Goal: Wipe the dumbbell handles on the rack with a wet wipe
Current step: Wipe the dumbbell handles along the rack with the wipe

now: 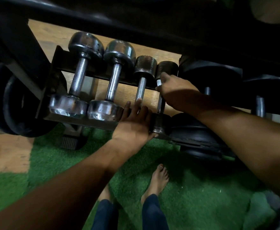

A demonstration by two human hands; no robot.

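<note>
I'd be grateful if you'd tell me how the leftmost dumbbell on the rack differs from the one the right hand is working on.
The leftmost dumbbell has large, rounded, shiny chrome heads; the fourth dumbbell has small, dark, dull cylindrical heads. The leftmost's handle is thicker and fully exposed; the fourth's is thinner and partly wrapped by the right hand, with something white, probably the wipe, at the fingers. Both lie across the same rack rails.

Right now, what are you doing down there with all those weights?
A person is cleaning dumbbells on a low rack. The right hand is wrapped round the handle of the fourth dumbbell, with a bit of white wipe showing. The left hand rests flat on the near end of the third dumbbell.
</note>
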